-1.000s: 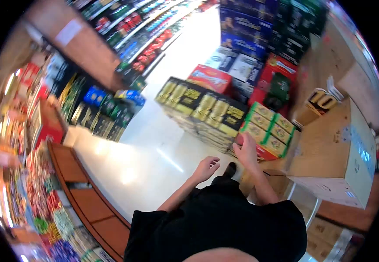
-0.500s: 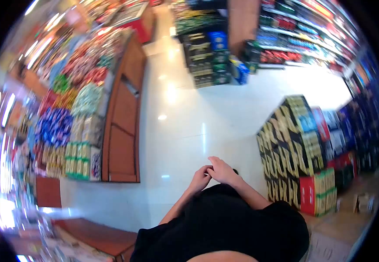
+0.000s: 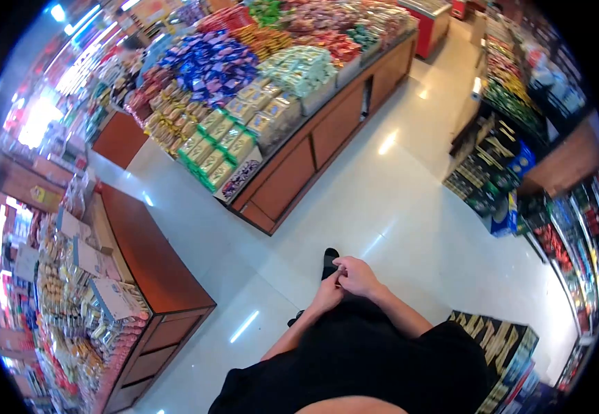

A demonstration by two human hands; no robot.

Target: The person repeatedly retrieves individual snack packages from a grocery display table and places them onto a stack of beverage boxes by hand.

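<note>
My left hand [image 3: 328,292] and my right hand [image 3: 358,277] meet in front of my waist. The fingers of both are curled and touch each other, the right hand lying partly over the left fingertips. Whether anything small is between them is hidden. Below the hands, a dark shoe [image 3: 330,261] shows on the pale tiled floor [image 3: 244,276]. Neither hand touches any goods or shelf.
Ahead stands a wooden display counter [image 3: 296,181] heaped with packaged sweets [image 3: 213,65]. Another wooden counter [image 3: 137,252] with packets is on the left. Stacked boxes [image 3: 496,338] stand close on my right, and more cartons [image 3: 482,162] farther off beside shelves [image 3: 568,241].
My view has turned left: the sweets counter now lies ahead and the left counter shows more. The stacked boxes have shifted to the lower right. My hands stay together, fingers more curled.
</note>
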